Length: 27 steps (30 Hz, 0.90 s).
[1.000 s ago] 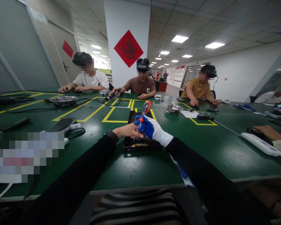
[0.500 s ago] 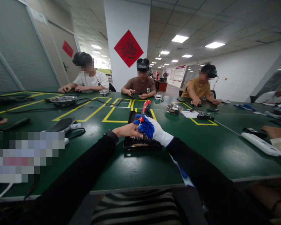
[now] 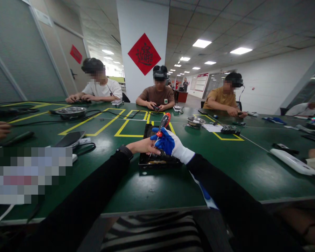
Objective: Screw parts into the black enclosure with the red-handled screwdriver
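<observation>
A red and black screwdriver (image 3: 163,123) stands tilted, its handle leaning up and to the right, with its shaft running down to the left. My right hand (image 3: 170,141), in a white and blue glove, is closed on it near the base of the handle. Bare and with a black watch at the wrist, my left hand (image 3: 146,145) has its fingers drawn together beside the lower shaft. What those fingers pinch is hidden. Both hands are over a black open case (image 3: 144,165) with dark parts inside, and a brownish-gold strip (image 3: 157,162) shows near its front edge.
The green table (image 3: 115,189) has yellow tape outlines. Metal bowls (image 3: 196,121) stand beyond the case, one on each side. A dark device with a cable (image 3: 70,139) lies left, a white device (image 3: 291,161) right. Several co-workers sit around, including one opposite (image 3: 157,92).
The screwdriver's handle has tipped slightly to the right in my gloved hand. My left hand stays almost where it was. Co-workers' hands have shifted around the table.
</observation>
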### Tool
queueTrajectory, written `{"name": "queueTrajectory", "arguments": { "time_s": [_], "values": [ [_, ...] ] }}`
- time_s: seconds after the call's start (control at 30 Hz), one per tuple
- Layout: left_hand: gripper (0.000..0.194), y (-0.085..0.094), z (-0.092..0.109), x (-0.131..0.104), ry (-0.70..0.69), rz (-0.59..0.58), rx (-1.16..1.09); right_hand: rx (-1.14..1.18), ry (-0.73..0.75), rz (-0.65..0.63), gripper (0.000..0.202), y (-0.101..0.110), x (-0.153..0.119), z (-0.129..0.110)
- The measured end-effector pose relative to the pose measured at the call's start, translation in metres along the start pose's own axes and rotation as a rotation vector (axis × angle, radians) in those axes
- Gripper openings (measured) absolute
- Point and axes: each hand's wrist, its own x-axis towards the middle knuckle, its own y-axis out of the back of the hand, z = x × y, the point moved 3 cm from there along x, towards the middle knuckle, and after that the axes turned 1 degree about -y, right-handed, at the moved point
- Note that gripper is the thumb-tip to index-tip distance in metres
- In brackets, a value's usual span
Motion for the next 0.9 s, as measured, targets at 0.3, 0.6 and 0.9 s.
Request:
{"name": "queueTrajectory", "arguments": {
  "time_s": [0.3,0.6,0.9],
  "values": [
    [0.031,-0.0002,-0.0026,0.0026,-0.032,-0.036,-0.015,-0.122,0.169,0.071,0.023,0.004,0.0028,0.0066],
    [0.034,0.0019,-0.0085,0.0053,-0.012,0.03,-0.077,-0.038,0.085,0.016,0.028,0.0033,0.0019,0.0012],
    [0.031,0.0007,-0.0073,0.0043,0.006,0.024,-0.06,-0.113,0.178,0.059,0.025,0.0053,0.003,0.0047]
  ]
}}
